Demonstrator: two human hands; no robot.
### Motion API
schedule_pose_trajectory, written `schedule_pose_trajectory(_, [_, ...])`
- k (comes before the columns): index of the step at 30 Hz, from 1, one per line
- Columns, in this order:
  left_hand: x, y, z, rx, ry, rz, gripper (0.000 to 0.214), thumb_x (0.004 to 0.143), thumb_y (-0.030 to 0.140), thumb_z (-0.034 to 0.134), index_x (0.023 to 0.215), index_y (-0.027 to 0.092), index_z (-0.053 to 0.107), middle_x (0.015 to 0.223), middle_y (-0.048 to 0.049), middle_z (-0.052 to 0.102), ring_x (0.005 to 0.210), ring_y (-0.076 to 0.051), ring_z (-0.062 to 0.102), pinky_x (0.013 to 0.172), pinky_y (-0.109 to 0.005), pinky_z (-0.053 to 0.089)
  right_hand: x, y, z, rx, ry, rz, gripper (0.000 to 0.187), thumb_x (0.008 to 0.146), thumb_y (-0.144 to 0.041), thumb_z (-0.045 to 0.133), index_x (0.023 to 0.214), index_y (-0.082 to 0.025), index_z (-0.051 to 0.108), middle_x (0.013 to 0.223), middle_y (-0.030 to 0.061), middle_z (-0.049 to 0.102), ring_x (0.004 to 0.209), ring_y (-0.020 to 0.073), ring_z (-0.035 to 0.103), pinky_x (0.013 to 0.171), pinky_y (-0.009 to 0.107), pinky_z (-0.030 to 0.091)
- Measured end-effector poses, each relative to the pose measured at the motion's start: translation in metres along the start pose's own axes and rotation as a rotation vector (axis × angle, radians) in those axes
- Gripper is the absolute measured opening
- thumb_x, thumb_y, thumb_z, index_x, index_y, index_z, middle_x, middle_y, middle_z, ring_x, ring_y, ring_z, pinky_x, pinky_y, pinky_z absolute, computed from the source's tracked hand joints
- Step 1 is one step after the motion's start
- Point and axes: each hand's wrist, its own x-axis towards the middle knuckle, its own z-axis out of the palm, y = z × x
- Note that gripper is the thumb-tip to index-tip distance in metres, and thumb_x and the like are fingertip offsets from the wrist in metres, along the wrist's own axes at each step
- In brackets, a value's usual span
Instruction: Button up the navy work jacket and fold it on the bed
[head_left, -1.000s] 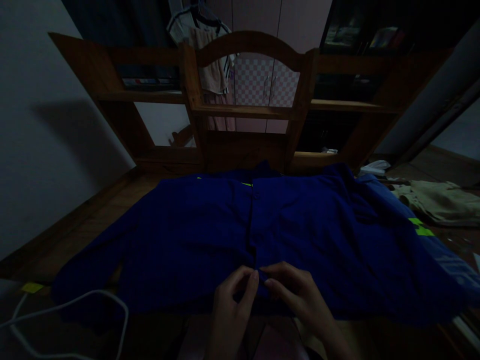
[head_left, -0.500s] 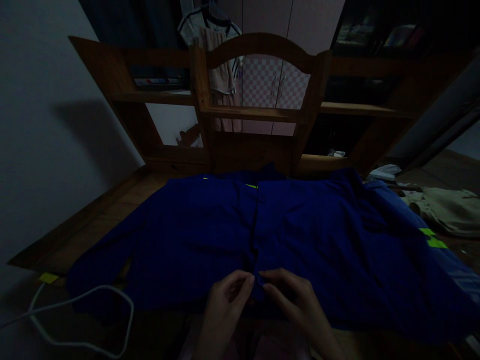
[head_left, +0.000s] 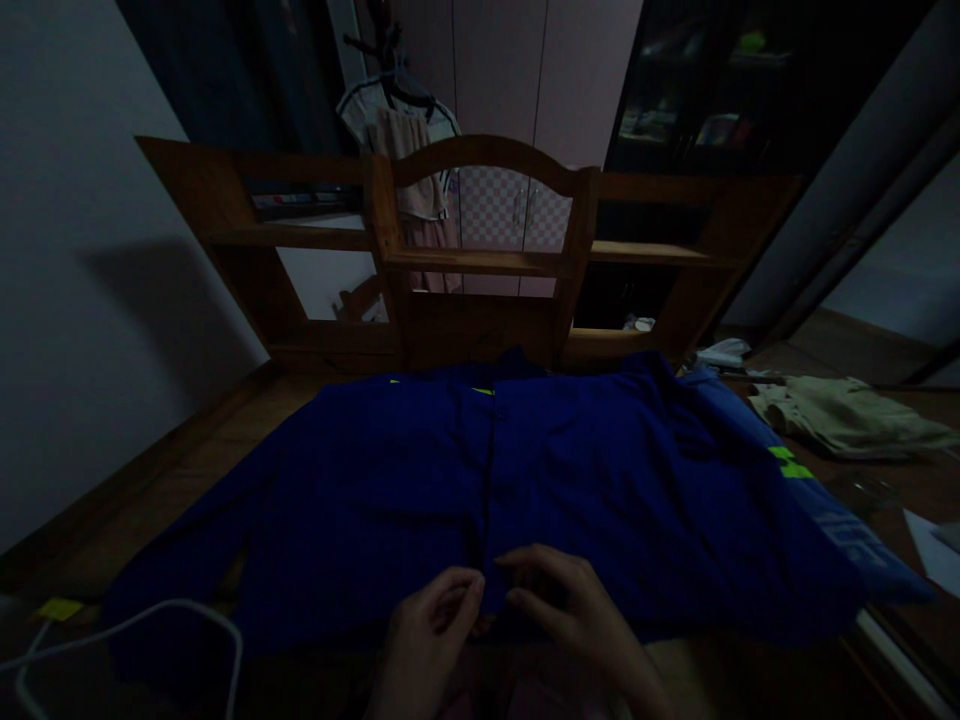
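Note:
A dark blue long-sleeved work jacket with neon-yellow strips lies spread out in front of me, its button front running down the middle. At the lower end of that front, my left hand has thumb and forefinger pinched together on the jacket's edge. My right hand is just to the right, over the lower front; its thumb and forefinger are bent but apart, with no cloth visibly gripped. Dim light hides the small buttons near my fingers.
A wooden headboard with shelves stands behind the jacket. A white cable loops at lower left, beside a yellow tag. Folded beige clothing and a blue patterned item lie on the right. A white wall borders the left.
My view has tilted up and shifted, showing more of the room. The fingers of my right hand have come off the jacket's front edge and spread slightly; my left hand keeps its pinch.

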Motion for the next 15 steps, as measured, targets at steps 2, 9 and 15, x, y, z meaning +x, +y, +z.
schedule_pose_trajectory(2, [-0.01, -0.008, -0.018, 0.21, 0.133, 0.147, 0.028, 0.079, 0.043, 0.06, 0.097, 0.022, 0.066, 0.089, -0.0047, 0.07, 0.083, -0.021, 0.067, 0.076, -0.029, 0.053, -0.013, -0.003, -0.004, -0.044, 0.064, -0.001, 0.037, 0.09, -0.026, 0.051, 0.127, -0.026, 0.052, 0.104, 0.0041, 0.062, 0.089, 0.0157, 0.059, 0.079, 0.026, 0.049])
schedule_pose_trajectory(9, [-0.015, -0.061, -0.113, 0.83, 0.47, 0.569, 0.053, 0.076, 0.043, 0.061, 0.125, 0.025, 0.051, 0.129, -0.0074, 0.053, 0.119, -0.028, 0.049, 0.102, -0.045, 0.039, -0.09, 0.047, -0.067, -0.814, 0.591, 0.026, 0.049, 0.084, -0.023, 0.047, 0.133, -0.029, 0.047, 0.137, 0.0082, 0.039, 0.13, 0.0313, 0.031, 0.103, 0.052, 0.032])
schedule_pose_trajectory(15, [-0.009, -0.083, -0.165, 1.036, 0.403, 0.528, 0.051, 0.076, 0.024, 0.046, 0.125, 0.031, 0.053, 0.129, -0.0008, 0.055, 0.116, -0.026, 0.052, 0.103, -0.046, 0.038, -0.118, 0.082, -0.114, -0.986, 0.547, 0.105, 0.046, 0.083, -0.024, 0.042, 0.129, -0.029, 0.049, 0.127, 0.0089, 0.051, 0.117, 0.031, 0.047, 0.092, 0.053, 0.039])
